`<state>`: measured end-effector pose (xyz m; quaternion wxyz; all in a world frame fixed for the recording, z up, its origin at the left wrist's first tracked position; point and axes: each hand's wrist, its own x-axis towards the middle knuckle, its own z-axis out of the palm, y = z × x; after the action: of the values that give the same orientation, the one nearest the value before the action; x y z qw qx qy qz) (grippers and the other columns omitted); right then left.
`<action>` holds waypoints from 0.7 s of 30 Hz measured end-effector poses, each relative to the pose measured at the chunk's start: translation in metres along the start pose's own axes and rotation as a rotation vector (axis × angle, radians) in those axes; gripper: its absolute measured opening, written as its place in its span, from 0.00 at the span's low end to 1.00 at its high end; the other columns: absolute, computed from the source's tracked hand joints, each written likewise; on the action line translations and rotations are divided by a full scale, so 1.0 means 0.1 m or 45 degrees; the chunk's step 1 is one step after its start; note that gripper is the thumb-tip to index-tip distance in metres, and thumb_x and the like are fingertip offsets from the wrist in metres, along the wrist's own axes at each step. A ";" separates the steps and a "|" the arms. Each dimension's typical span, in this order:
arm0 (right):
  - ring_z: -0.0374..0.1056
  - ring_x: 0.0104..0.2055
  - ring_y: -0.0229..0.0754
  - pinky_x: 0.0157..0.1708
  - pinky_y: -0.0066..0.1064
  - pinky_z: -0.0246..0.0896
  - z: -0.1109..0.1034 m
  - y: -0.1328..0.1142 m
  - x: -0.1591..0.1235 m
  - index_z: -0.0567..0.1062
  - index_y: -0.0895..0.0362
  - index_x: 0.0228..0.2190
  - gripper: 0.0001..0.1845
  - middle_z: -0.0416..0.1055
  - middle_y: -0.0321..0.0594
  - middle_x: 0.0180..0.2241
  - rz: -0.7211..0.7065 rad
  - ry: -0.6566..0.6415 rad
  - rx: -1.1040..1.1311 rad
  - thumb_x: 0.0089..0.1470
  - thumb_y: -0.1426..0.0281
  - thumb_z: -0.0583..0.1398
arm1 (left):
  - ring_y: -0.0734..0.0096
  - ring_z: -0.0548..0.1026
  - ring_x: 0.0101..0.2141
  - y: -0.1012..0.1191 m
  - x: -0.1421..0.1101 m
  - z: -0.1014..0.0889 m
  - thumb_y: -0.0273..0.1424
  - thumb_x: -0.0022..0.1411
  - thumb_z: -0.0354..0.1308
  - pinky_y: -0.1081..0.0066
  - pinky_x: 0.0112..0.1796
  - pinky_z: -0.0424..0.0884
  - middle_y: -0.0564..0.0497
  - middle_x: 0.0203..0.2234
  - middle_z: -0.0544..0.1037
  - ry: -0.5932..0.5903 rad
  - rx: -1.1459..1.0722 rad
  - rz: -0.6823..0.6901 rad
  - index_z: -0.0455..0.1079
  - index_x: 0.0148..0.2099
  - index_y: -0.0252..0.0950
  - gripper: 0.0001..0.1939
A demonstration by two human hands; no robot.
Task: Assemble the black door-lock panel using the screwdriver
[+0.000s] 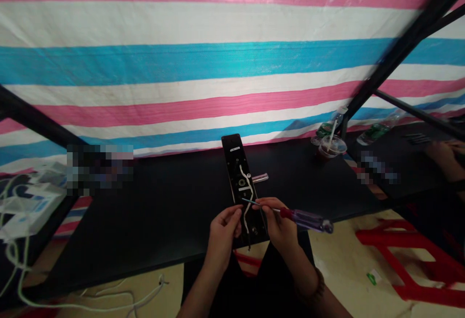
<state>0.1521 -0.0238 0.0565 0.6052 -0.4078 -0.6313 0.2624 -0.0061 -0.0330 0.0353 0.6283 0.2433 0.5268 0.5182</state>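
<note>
A long black panel, which looks like part of a door lock, lies on the black table with its near end at the front edge. Along its face runs a white cable. My right hand is closed around the shaft of a screwdriver with a clear purple and red handle; the handle points right and the tip is over the panel. At the panel's left edge, close to that tip, my left hand is pinched. Whatever its fingertips hold, if anything, is too small to make out.
Beside the panel lies a small clear and pink object. A plastic cup with a straw and a bottle stand at the back right. White cables hang at left. Another person's hand and a red stool are at right.
</note>
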 end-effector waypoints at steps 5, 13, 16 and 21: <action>0.77 0.42 0.43 0.45 0.37 0.73 0.05 0.12 0.03 0.78 0.52 0.38 0.09 0.78 0.41 0.37 -0.046 -0.061 -0.156 0.66 0.72 0.57 | 0.62 0.78 0.39 -0.26 0.24 -0.13 0.42 0.60 0.63 0.65 0.42 0.74 0.44 0.41 0.80 0.288 0.591 0.514 0.76 0.52 0.35 0.22; 0.77 0.41 0.44 0.45 0.36 0.73 0.08 0.09 0.12 0.76 0.53 0.37 0.08 0.78 0.42 0.36 -0.075 -0.115 -0.259 0.66 0.71 0.56 | 0.53 0.69 0.62 -0.57 0.39 -0.05 0.41 0.67 0.56 0.55 0.61 0.64 0.39 0.62 0.71 0.122 0.580 0.506 0.63 0.67 0.35 0.30; 0.76 0.41 0.44 0.44 0.36 0.73 0.09 0.08 0.19 0.75 0.53 0.38 0.07 0.78 0.42 0.37 -0.111 -0.174 -0.306 0.66 0.72 0.56 | 0.53 0.69 0.62 -0.61 0.37 -0.05 0.41 0.69 0.52 0.55 0.61 0.64 0.38 0.61 0.72 0.119 0.595 0.545 0.62 0.68 0.33 0.30; 0.76 0.40 0.43 0.43 0.37 0.73 0.10 0.09 0.22 0.73 0.53 0.38 0.08 0.77 0.43 0.36 -0.129 -0.226 -0.353 0.67 0.72 0.55 | 0.54 0.70 0.61 -0.63 0.37 -0.06 0.42 0.68 0.54 0.57 0.60 0.65 0.39 0.59 0.74 0.129 0.587 0.563 0.64 0.67 0.34 0.30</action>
<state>0.1457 0.0009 0.0605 0.4976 -0.4303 -0.7321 0.1770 0.0093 -0.0226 -0.0352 0.4018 0.4619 0.5952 0.5205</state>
